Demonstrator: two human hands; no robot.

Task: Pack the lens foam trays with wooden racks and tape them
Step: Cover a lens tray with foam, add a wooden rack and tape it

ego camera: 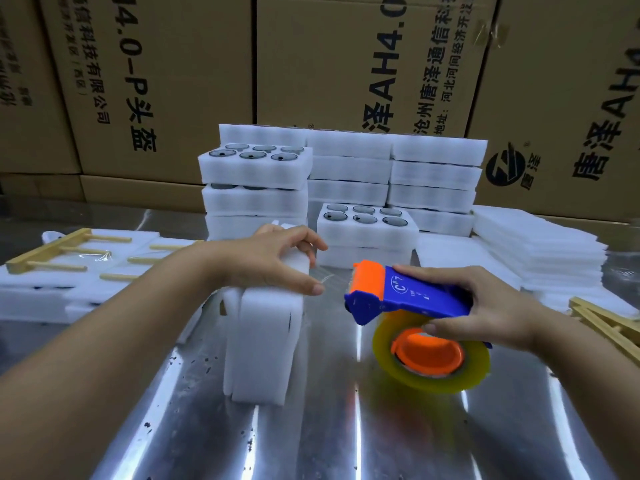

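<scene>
A white foam bundle (259,344) stands on edge on the metal table (329,427). My left hand (277,261) grips its top, thumb on the near face and fingers curled over the far side. My right hand (485,303) holds a blue and orange tape dispenser (398,296) with a yellowish tape roll (433,358), just right of the bundle. A clear strip of tape (329,280) runs from the dispenser's mouth to the bundle's top by my thumb.
Stacks of foam trays with dark lenses (256,174) (367,226) stand behind. Flat foam sheets (540,244) pile up at the right. Wooden racks lie on foam at the left (52,254) and at the right edge (609,323). Cardboard boxes (346,64) wall the back.
</scene>
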